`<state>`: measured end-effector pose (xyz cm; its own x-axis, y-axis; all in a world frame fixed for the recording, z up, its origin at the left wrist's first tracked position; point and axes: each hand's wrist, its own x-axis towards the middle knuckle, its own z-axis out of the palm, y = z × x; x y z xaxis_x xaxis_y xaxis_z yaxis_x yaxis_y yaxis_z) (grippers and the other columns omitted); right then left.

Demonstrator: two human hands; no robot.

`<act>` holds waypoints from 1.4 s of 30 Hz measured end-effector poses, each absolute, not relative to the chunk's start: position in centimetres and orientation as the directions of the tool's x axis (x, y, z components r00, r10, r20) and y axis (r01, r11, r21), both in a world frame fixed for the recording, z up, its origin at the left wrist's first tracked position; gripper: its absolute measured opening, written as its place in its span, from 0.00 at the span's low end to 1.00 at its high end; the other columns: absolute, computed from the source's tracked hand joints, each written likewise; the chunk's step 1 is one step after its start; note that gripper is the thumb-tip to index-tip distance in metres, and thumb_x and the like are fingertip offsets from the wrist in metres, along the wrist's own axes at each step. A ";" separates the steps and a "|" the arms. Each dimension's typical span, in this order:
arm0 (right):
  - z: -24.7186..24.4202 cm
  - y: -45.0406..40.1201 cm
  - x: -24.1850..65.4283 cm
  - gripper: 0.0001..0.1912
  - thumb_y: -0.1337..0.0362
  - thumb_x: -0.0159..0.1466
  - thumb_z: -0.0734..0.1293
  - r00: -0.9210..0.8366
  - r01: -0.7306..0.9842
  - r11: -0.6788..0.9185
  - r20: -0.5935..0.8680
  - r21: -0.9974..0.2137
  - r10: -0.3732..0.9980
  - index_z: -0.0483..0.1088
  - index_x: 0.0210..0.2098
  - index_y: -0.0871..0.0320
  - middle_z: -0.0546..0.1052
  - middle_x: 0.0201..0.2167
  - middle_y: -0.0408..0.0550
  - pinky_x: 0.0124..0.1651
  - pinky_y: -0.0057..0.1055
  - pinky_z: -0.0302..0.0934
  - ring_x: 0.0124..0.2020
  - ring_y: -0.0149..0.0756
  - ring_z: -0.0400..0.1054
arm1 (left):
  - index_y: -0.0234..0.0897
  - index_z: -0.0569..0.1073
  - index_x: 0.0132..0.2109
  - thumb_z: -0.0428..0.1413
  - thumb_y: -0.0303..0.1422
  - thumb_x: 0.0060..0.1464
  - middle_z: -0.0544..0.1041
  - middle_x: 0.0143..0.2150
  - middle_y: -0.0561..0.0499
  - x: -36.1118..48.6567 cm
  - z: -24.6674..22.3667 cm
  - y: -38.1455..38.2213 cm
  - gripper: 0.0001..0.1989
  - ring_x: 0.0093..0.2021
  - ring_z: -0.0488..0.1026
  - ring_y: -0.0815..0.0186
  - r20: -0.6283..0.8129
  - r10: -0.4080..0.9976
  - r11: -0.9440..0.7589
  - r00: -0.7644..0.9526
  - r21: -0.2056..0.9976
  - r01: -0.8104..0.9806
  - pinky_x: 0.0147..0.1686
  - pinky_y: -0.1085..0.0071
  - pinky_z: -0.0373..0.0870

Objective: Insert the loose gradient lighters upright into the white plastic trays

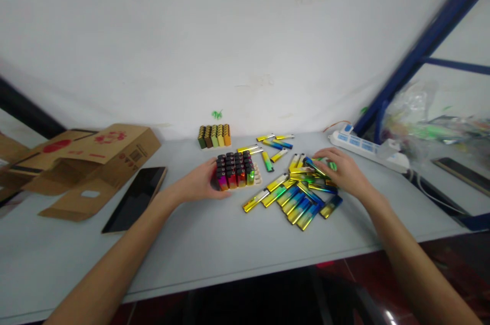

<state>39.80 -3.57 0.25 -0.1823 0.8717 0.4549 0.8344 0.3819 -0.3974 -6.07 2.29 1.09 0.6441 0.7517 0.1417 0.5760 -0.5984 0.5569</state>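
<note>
My left hand [201, 182] is wrapped round the left side of a block of upright lighters [235, 169] with black tops and purple, red and green bodies. They stand in a pale tray [259, 178], whose right-hand column shows bare slots. Over a pile of loose lighters [294, 202] in shiny yellow, blue and green, my right hand [339, 168] pinches a blue lighter [313, 166] between thumb and fingers. Several more loose lighters [273, 144] lie scattered behind the pile, near the wall.
Farther back stands another tray of gold-topped lighters [215, 136]. An open cardboard box [115, 149] and a dark tablet [136, 200] lie at left. A white power strip [367, 149] with cables sits at right, beside a blue metal frame [417, 54] and plastic bags [413, 110].
</note>
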 end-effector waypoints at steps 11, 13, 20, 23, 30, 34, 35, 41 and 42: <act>-0.2 -3.3 40.9 0.18 0.51 0.68 0.70 -0.142 0.854 0.268 0.297 -0.446 0.944 0.84 0.49 0.55 0.86 0.42 0.56 0.47 0.44 0.75 0.40 0.50 0.81 | 0.36 0.72 0.66 0.74 0.43 0.47 0.77 0.67 0.37 -6.1 0.9 2.5 0.41 0.67 0.76 0.44 0.128 0.757 -0.593 0.641 0.547 0.591 0.73 0.47 0.70; 0.0 -3.2 40.6 0.20 0.48 0.67 0.72 -0.079 0.827 0.245 0.327 -0.506 0.942 0.84 0.47 0.55 0.86 0.43 0.58 0.48 0.46 0.74 0.41 0.51 0.81 | 0.37 0.73 0.65 0.74 0.43 0.47 0.78 0.67 0.38 -6.2 0.9 2.6 0.40 0.66 0.77 0.45 0.130 0.755 -0.598 0.643 0.538 0.594 0.72 0.49 0.71; 2.0 -2.7 36.6 0.32 0.42 0.54 0.84 0.108 0.211 0.117 0.142 -0.970 0.984 0.84 0.51 0.52 0.84 0.44 0.49 0.45 0.40 0.73 0.38 0.40 0.77 | 0.37 0.73 0.66 0.74 0.43 0.47 0.78 0.67 0.39 -6.2 0.8 2.4 0.41 0.67 0.76 0.44 0.144 0.755 -0.603 0.640 0.538 0.590 0.73 0.50 0.70; 3.2 -1.8 33.9 0.29 0.46 0.55 0.85 0.040 -0.067 0.049 0.046 -0.997 0.998 0.85 0.53 0.49 0.83 0.40 0.45 0.52 0.39 0.73 0.40 0.37 0.76 | 0.36 0.72 0.66 0.73 0.43 0.47 0.78 0.67 0.38 -6.2 0.8 2.3 0.42 0.67 0.76 0.43 0.150 0.759 -0.597 0.633 0.548 0.586 0.73 0.50 0.70; 4.8 1.4 29.5 0.22 0.52 0.52 0.87 -0.095 -0.298 -0.015 0.014 -0.955 0.995 0.86 0.44 0.52 0.86 0.43 0.49 0.59 0.41 0.72 0.43 0.38 0.77 | 0.36 0.73 0.65 0.73 0.44 0.47 0.77 0.67 0.35 -6.2 0.7 2.3 0.40 0.68 0.75 0.42 0.120 0.761 -0.589 0.637 0.541 0.601 0.72 0.48 0.69; 3.7 2.5 28.1 0.23 0.52 0.54 0.86 -0.095 -0.316 -0.058 -0.029 -0.947 0.995 0.84 0.44 0.54 0.87 0.47 0.51 0.57 0.41 0.73 0.45 0.39 0.78 | 0.37 0.74 0.63 0.73 0.45 0.47 0.78 0.66 0.36 -6.2 0.8 2.2 0.38 0.67 0.75 0.41 0.121 0.765 -0.588 0.632 0.532 0.609 0.71 0.47 0.72; 3.2 2.6 27.8 0.22 0.52 0.54 0.86 -0.092 -0.311 -0.068 -0.042 -0.948 0.995 0.83 0.42 0.54 0.87 0.48 0.51 0.56 0.41 0.73 0.46 0.40 0.79 | 0.37 0.74 0.63 0.73 0.45 0.47 0.78 0.66 0.36 -6.2 0.8 2.2 0.38 0.67 0.76 0.41 0.125 0.765 -0.590 0.632 0.532 0.608 0.71 0.47 0.72; 1.8 1.8 26.9 0.23 0.54 0.56 0.84 -0.164 -0.285 -0.058 -0.011 -0.957 0.986 0.77 0.46 0.53 0.85 0.53 0.54 0.58 0.49 0.75 0.52 0.46 0.80 | 0.39 0.72 0.67 0.74 0.43 0.48 0.77 0.68 0.39 -6.3 1.1 2.2 0.41 0.68 0.75 0.45 0.149 0.738 -0.612 0.658 0.557 0.561 0.73 0.49 0.69; 1.8 1.5 26.8 0.24 0.54 0.57 0.83 -0.176 -0.288 -0.045 0.007 -0.957 0.984 0.77 0.49 0.52 0.85 0.52 0.53 0.59 0.49 0.75 0.52 0.46 0.80 | 0.39 0.72 0.67 0.74 0.43 0.48 0.78 0.68 0.39 -6.2 1.2 2.2 0.42 0.68 0.75 0.45 0.151 0.739 -0.613 0.657 0.556 0.561 0.73 0.50 0.70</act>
<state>26.81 1.53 1.79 -0.1762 0.9843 0.0070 -0.2878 -0.0447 -0.9566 -6.24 2.24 1.16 0.6569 0.7387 0.1511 0.5612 -0.6129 0.5562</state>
